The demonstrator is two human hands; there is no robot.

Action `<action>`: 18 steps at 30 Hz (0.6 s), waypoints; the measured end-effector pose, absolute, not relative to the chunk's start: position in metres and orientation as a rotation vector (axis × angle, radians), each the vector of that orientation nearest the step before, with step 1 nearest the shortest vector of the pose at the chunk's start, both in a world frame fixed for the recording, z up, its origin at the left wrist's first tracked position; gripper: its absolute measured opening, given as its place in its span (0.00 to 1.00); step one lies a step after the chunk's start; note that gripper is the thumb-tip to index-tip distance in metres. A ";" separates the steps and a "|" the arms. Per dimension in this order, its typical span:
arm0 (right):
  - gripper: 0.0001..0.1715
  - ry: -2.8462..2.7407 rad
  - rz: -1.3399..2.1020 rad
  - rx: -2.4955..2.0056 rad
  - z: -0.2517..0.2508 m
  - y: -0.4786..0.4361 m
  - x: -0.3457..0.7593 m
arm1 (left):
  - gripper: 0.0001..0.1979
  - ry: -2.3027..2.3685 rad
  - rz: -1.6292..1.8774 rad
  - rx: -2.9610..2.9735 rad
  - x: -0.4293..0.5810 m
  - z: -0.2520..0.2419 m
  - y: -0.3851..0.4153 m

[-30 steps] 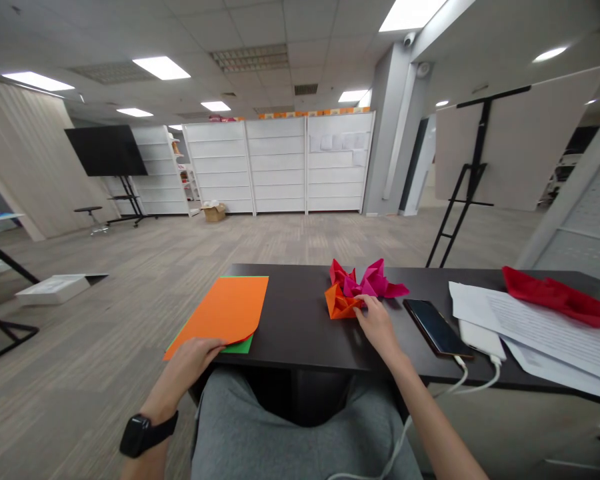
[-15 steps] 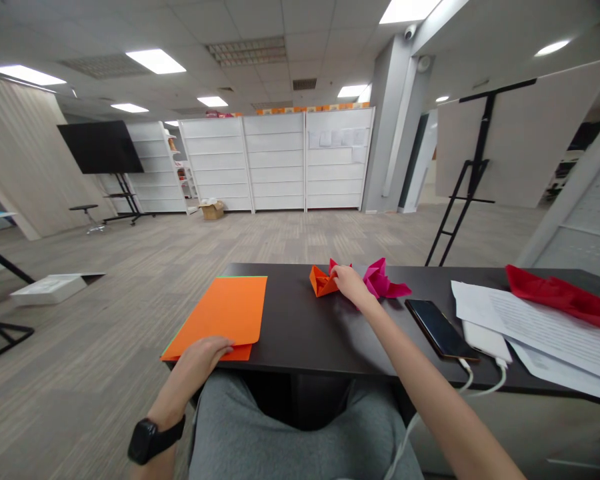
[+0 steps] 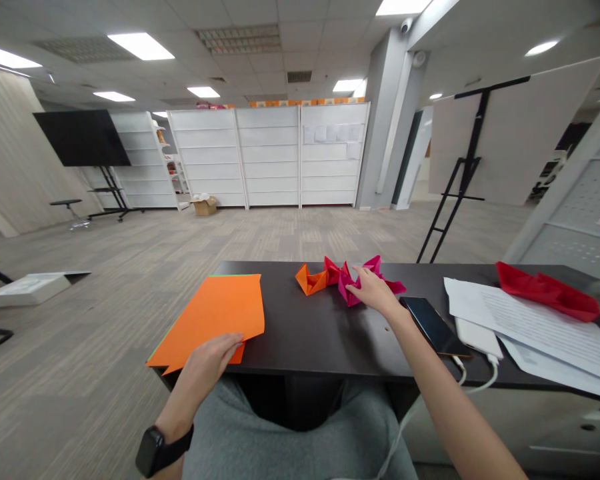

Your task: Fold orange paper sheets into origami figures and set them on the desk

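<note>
My left hand, with a black watch on its wrist, pinches the near right edge of an orange paper sheet. That edge is raised a little off the stack, and green paper shows along the stack's far and left edges. At the far side of the table, my right hand grips a magenta origami figure between thumb and fingers. Left of it stand a red origami piece and an orange origami piece. Another magenta folded piece is partly hidden behind my right hand.
Right of my right hand lies a black phone with a cable, beside a white power bank. Printed sheets and a red cloth-like item are further right. The dark table ends just before my lap.
My right hand has moved right, from beside the orange and red pieces to the magenta figure. My left hand has lifted the orange sheet's edge further. The view has shifted slightly.
</note>
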State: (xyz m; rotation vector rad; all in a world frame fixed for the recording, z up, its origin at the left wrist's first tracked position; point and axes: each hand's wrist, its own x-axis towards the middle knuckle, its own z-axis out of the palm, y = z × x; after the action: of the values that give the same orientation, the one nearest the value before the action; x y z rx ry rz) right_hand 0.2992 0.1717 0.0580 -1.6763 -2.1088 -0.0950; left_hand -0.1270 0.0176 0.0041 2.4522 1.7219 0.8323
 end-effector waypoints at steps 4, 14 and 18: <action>0.25 -2.032 -0.084 -1.666 0.034 0.157 0.323 | 0.17 1.677 0.913 2.453 -0.096 0.005 0.014; 0.29 -1.815 -0.142 -1.645 0.036 0.140 0.341 | 0.15 1.349 0.908 2.682 -0.030 -0.010 -0.009; 0.29 -1.692 -0.150 -1.487 0.052 0.101 0.333 | 0.14 1.242 0.948 2.745 -0.011 -0.013 -0.026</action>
State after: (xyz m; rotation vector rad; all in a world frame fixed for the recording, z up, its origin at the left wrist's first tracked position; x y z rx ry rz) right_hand 0.3326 0.1012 0.0520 -1.4869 -1.6924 -0.1501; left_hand -0.0109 -0.0261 -0.0133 2.7448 1.2416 0.9479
